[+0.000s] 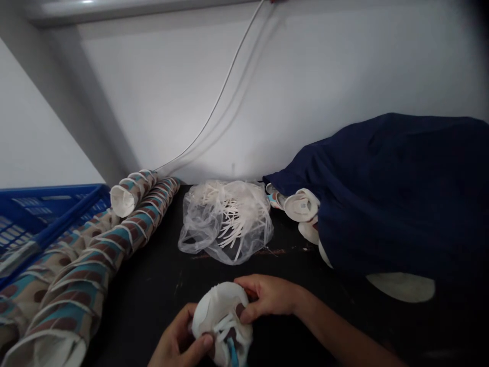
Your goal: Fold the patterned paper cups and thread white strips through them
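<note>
Left hand [178, 344] and right hand [269, 295] both clamped on a paper cup [219, 311], seemingly fitting a white strip [225, 326]; pressing it flat likely needs steady thumbs.

The only view comes from the person's head. It looks forward and down across a dark table [153, 285] toward a white wall [305, 102], which fills the upper half of the frame. The camera sits close: the left hand [178, 344] and right hand [267, 295], closed around a paper cup [219, 311], enter at the bottom centre and are cut by the lower edge. A blue crate [46, 209] marks the left edge and a dark blue cloth [401, 193] the right.
</note>
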The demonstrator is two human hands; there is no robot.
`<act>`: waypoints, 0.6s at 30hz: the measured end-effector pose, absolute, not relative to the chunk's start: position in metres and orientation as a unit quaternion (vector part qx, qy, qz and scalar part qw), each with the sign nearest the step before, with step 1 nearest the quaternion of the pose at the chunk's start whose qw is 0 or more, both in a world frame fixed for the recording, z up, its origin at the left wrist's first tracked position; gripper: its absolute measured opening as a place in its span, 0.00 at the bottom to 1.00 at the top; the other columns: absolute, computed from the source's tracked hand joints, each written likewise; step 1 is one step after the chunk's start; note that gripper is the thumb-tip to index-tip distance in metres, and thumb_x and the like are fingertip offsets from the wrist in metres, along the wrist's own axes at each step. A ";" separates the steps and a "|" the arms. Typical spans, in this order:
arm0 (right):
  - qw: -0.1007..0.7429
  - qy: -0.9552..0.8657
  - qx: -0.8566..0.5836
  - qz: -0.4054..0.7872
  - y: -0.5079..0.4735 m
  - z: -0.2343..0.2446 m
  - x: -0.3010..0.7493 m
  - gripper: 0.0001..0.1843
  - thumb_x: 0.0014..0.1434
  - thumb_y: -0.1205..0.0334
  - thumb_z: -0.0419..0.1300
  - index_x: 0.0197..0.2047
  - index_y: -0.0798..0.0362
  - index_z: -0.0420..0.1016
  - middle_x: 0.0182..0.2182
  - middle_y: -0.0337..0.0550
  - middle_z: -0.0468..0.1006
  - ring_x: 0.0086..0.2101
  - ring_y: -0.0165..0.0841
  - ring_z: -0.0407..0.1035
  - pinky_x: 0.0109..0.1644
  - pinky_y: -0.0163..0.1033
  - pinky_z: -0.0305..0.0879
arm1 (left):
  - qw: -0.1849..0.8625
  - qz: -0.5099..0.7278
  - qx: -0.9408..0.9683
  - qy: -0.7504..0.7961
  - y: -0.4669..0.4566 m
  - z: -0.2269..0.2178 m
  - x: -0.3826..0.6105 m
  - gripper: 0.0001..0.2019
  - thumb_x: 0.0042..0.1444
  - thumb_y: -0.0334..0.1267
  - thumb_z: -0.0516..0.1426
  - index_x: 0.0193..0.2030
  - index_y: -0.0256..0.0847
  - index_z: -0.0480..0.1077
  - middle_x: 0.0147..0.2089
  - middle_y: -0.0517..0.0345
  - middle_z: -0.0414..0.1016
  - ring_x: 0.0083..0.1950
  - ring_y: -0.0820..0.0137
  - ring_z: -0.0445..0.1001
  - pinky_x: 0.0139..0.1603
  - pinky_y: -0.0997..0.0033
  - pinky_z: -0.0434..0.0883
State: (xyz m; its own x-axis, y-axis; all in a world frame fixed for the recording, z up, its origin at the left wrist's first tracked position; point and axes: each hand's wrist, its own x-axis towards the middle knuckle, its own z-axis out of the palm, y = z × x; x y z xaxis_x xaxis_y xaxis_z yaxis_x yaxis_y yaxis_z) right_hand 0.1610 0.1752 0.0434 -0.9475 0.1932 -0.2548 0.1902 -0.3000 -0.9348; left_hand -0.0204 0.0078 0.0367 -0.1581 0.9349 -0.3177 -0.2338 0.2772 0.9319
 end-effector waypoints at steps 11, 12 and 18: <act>0.305 -0.752 -0.291 0.507 0.142 0.050 0.139 0.14 0.54 0.68 0.62 0.46 0.53 0.74 0.43 0.44 0.76 0.44 0.37 0.71 0.51 0.40 0.65 | 0.555 0.581 0.189 0.564 0.012 0.031 -0.027 0.19 0.48 0.45 0.69 0.42 0.37 0.73 0.34 0.58 0.79 0.36 0.69 0.75 0.37 0.72 0.74; 0.333 -0.761 -0.296 0.472 0.135 0.052 0.138 0.10 0.56 0.68 0.61 0.43 0.53 0.75 0.40 0.43 0.76 0.42 0.35 0.71 0.49 0.38 0.66 | 0.547 0.587 0.192 0.566 0.011 0.031 -0.027 0.18 0.48 0.45 0.69 0.42 0.37 0.74 0.34 0.58 0.79 0.36 0.68 0.75 0.38 0.71 0.74; 0.309 -0.757 -0.305 0.489 0.109 0.049 0.130 0.10 0.62 0.65 0.59 0.30 0.55 0.78 0.29 0.41 0.75 0.30 0.31 0.71 0.33 0.32 0.64 | 0.509 0.586 0.207 0.595 0.010 0.033 -0.022 0.20 0.47 0.53 0.67 0.35 0.37 0.75 0.32 0.56 0.79 0.33 0.66 0.75 0.38 0.68 0.74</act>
State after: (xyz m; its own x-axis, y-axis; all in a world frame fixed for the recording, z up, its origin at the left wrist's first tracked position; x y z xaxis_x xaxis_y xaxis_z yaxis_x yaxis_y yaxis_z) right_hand 0.1296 0.1094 0.0491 -0.6229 0.7637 0.1694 0.1597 0.3362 -0.9282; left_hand -0.0219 0.0103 0.0330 -0.3956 0.8439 -0.3624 -0.3503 0.2261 0.9089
